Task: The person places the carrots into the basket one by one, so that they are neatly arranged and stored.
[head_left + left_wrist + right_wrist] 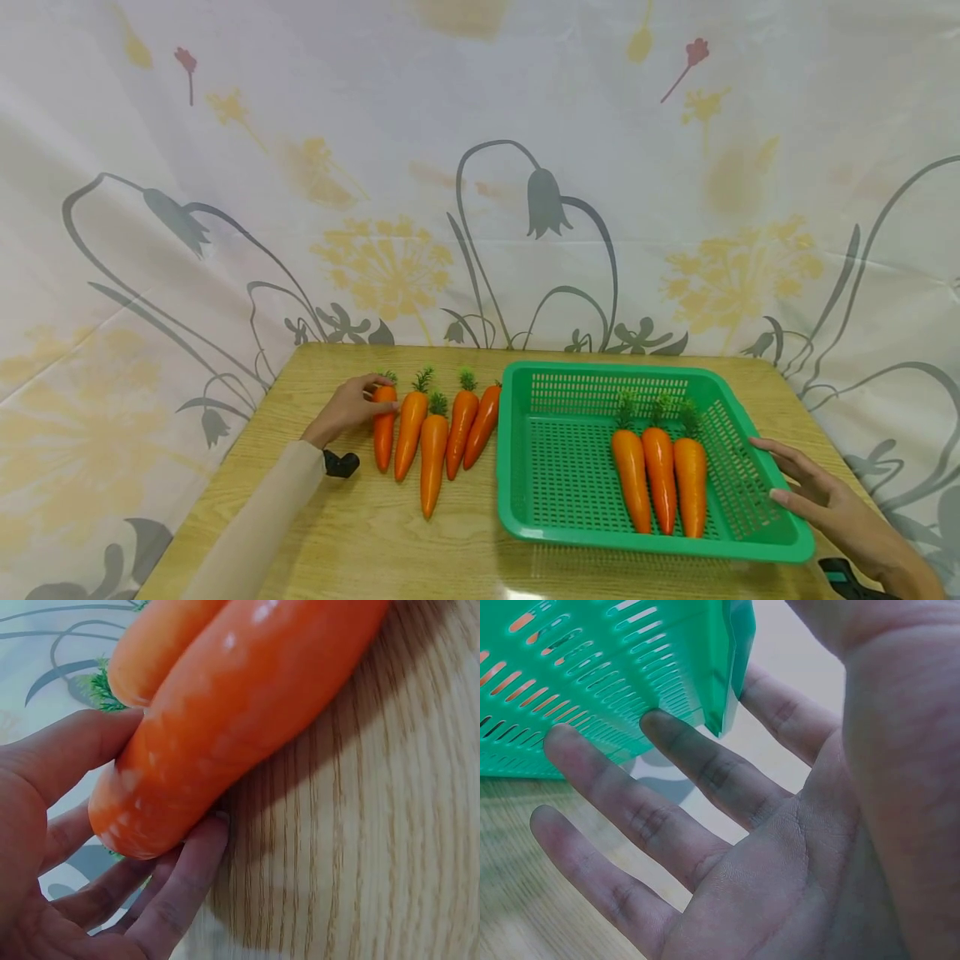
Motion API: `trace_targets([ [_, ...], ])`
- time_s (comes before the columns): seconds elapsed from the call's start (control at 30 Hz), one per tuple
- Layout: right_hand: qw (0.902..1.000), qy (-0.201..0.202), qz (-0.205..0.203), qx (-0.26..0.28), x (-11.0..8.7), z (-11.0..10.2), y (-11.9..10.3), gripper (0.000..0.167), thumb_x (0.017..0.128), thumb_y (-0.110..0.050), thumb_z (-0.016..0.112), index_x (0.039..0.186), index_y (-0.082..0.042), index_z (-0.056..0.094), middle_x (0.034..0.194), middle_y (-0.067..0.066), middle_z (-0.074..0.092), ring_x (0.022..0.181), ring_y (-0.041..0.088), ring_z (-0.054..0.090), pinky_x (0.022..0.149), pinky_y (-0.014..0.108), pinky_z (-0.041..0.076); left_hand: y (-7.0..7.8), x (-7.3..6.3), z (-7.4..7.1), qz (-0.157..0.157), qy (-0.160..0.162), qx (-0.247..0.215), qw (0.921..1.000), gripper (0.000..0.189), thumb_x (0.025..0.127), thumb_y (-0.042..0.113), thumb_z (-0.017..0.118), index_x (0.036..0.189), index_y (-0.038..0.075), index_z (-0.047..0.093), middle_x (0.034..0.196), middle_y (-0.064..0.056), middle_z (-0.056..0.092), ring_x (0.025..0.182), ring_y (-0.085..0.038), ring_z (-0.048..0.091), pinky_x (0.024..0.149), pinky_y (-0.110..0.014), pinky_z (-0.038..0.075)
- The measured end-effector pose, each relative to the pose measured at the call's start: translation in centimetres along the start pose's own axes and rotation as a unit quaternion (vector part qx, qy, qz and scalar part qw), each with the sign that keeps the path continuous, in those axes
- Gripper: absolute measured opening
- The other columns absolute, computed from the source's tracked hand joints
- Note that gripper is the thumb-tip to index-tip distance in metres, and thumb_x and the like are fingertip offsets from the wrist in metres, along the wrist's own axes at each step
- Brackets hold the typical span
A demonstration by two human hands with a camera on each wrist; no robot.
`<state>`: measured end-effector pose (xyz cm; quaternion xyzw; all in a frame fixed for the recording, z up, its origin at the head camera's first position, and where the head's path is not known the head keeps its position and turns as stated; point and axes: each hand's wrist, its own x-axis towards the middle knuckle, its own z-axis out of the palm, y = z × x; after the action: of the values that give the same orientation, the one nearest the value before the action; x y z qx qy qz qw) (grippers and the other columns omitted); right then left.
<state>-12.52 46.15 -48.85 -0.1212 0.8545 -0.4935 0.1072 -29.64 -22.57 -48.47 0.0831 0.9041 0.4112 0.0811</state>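
At the left end of a row of orange carrots, my left hand (351, 408) holds the leftmost carrot (383, 432) near its leafy top. The left wrist view shows the thumb on one side of that carrot (202, 727) and fingers on the other. Beside it lie several more carrots (409, 433). My right hand (832, 504) is at the right side of a green basket (645, 546). In the right wrist view its long fingers (667, 817) are extended, some tips against the basket's slotted outer wall. Three carrots (660, 479) lie inside the basket, on its right.
Everything stands on a wood-grain table (360, 542). Behind it hangs a pale cloth (405, 125) printed with grey and yellow flowers. The rightmost loose carrot (482, 427) lies close to the basket's left rim.
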Motion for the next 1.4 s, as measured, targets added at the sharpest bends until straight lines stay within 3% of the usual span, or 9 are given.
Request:
trace_targets([
  [0.33, 1.0, 0.0, 0.0, 0.005, 0.0, 0.0, -0.1, 0.063, 0.113, -0.013, 0.04, 0.167, -0.022, 0.009, 0.145, -0.035, 0.015, 0.114, -0.033, 0.026, 0.093, 0.067, 0.048, -0.1, -0.4, -0.5, -0.014, 0.017, -0.07, 0.9973, 0.047, 0.097, 0.019, 0.075, 0.137, 0.0, 0.059, 0.134, -0.026, 0.056, 0.109, -0.038, 0.063, 0.076, -0.041, 0.062],
  [0.73, 1.0, 0.002, -0.001, 0.003, 0.1, 0.0, -0.1, 0.062, 0.113, -0.013, 0.04, 0.167, -0.022, 0.01, 0.146, -0.034, 0.015, 0.114, -0.032, 0.027, 0.094, 0.063, 0.05, 0.3, -0.8, -1.0, -0.007, 0.023, -0.089, 0.9957, 0.049, 0.097, 0.02, 0.075, 0.14, 0.0, 0.057, 0.137, -0.022, 0.056, 0.109, -0.035, 0.063, 0.079, -0.043, 0.061],
  [1.03, 1.0, 0.003, -0.006, 0.007, -0.1, 0.1, 0.1, 0.063, 0.113, -0.012, 0.039, 0.167, -0.022, 0.009, 0.146, -0.034, 0.014, 0.114, -0.032, 0.026, 0.093, 0.075, 0.043, 1.0, -0.9, -1.2, 0.002, 0.023, -0.137, 0.9904, 0.056, 0.096, 0.02, 0.077, 0.143, -0.001, 0.054, 0.138, -0.021, 0.055, 0.108, -0.033, 0.065, 0.086, -0.053, 0.059],
  [1.4, 0.9999, 0.007, -0.008, -0.001, -0.1, 0.1, 0.0, 0.062, 0.113, -0.012, 0.039, 0.167, -0.022, 0.009, 0.145, -0.033, 0.014, 0.114, -0.032, 0.025, 0.093, 0.077, 0.041, 3.0, -1.0, -0.9, 0.015, 0.013, -0.184, 0.9828, 0.06, 0.094, 0.026, 0.08, 0.145, 0.007, 0.055, 0.142, -0.017, 0.053, 0.114, -0.033, 0.065, 0.096, -0.061, 0.053],
])
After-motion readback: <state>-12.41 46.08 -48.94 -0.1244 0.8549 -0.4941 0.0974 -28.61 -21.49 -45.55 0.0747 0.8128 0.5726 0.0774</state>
